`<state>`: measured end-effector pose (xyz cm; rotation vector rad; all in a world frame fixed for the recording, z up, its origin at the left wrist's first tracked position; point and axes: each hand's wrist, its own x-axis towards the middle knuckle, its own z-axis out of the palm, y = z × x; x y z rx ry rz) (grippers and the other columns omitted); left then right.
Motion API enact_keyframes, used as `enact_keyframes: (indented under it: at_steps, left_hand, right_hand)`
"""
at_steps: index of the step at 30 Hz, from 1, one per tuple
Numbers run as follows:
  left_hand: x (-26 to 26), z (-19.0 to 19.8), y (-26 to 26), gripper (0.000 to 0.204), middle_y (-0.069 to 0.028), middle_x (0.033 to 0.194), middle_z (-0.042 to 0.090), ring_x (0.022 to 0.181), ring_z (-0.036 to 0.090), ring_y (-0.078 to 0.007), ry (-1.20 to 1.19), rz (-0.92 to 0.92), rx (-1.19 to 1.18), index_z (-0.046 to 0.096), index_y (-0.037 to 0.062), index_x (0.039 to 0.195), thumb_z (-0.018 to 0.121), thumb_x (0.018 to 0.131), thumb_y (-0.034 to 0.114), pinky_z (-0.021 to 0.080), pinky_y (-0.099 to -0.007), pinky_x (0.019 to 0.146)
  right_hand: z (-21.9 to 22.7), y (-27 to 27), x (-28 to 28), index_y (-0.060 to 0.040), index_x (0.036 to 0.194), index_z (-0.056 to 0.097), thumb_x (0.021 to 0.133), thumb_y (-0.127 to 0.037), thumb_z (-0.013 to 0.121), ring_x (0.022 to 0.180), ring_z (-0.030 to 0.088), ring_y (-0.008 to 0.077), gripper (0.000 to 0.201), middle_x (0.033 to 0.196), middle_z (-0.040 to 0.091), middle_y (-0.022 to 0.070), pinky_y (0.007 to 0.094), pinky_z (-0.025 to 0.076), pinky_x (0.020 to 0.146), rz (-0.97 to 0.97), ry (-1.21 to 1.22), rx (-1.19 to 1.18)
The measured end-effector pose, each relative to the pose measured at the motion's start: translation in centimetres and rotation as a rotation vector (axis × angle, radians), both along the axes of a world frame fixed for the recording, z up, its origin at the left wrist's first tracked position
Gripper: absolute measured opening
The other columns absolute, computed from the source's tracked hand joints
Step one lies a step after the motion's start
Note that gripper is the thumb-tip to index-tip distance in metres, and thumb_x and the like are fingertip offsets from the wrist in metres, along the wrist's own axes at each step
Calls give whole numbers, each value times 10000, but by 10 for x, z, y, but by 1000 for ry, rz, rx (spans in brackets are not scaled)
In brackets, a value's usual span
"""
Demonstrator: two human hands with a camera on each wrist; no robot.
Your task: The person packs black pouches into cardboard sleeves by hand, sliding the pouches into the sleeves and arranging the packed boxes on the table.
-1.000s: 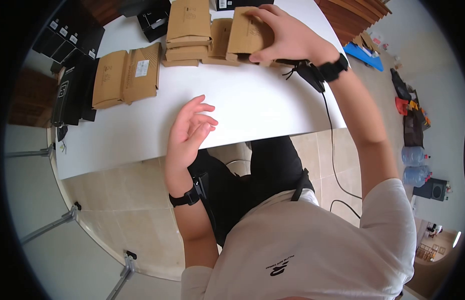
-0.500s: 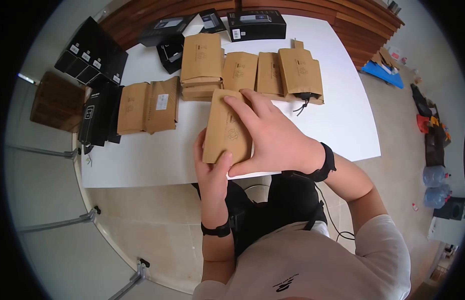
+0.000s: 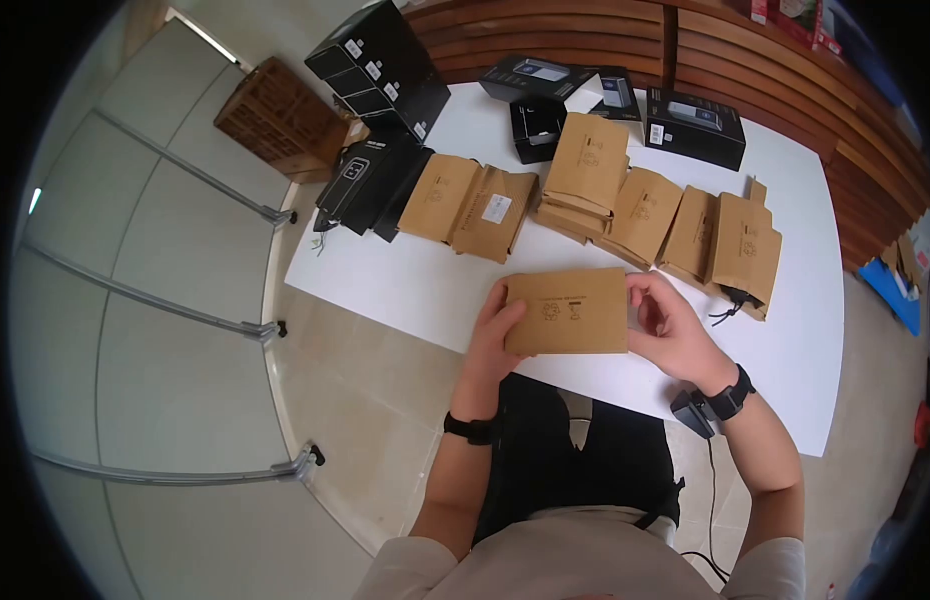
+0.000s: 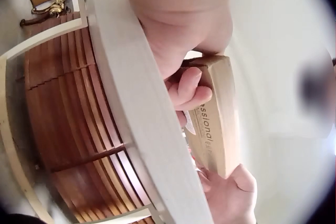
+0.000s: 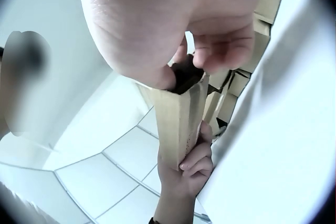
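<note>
A brown cardboard box (image 3: 573,312) is held level above the table's front edge, printed face up. The left hand (image 3: 491,338) grips its left end, thumb on top. At the other end, the right hand (image 3: 677,332) has thumb and curled fingers on the corners. The right wrist view shows this end of the box (image 5: 173,119) open, with something dark (image 5: 187,77) inside; the right hand (image 5: 173,24) has its thumb at the rim and fingertips by the opening. In the left wrist view, lettering shows on the box's side (image 4: 206,134).
On the white table (image 3: 385,290), several cardboard boxes (image 3: 645,210) lie behind the hands; a black cord hangs from the rightmost one (image 3: 747,245). Black boxes (image 3: 695,128) stand at the back, with a stack (image 3: 380,70) at the back left. A cable runs down from the right wrist.
The right hand brought a box from the pile to the front, where the left hand took hold of it. The box has since turned sideways, and the right hand moved to its right end.
</note>
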<state>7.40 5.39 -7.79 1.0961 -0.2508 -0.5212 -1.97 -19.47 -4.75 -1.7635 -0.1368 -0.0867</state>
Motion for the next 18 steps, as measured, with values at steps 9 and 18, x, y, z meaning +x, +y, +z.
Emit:
enact_keyframes:
  at_steps: [9, 18]
  left_hand:
    - [-2, -14, 2, 911, -64, 1234, 494, 966, 570, -187, -110, -132, -62, 221, 101, 1528, 714, 773, 232, 488, -291, 610]
    - [-6, -10, -8, 1128, -67, 1290, 442, 1066, 552, -232, -178, -151, 107, 198, 136, 1501, 787, 553, -32, 529, -318, 699]
  right_hand:
    - [-31, -6, 3, -53, 1252, 565, 852, -102, 728, 693, 504, 32, 435, 850, 538, -42, 210, 421, 600, 92, 148, 260]
    - [-32, -22, 7, -21, 1234, 590, 944, -121, 613, 697, 573, 50, 308, 820, 626, -6, 212, 474, 628, 106, 234, 241]
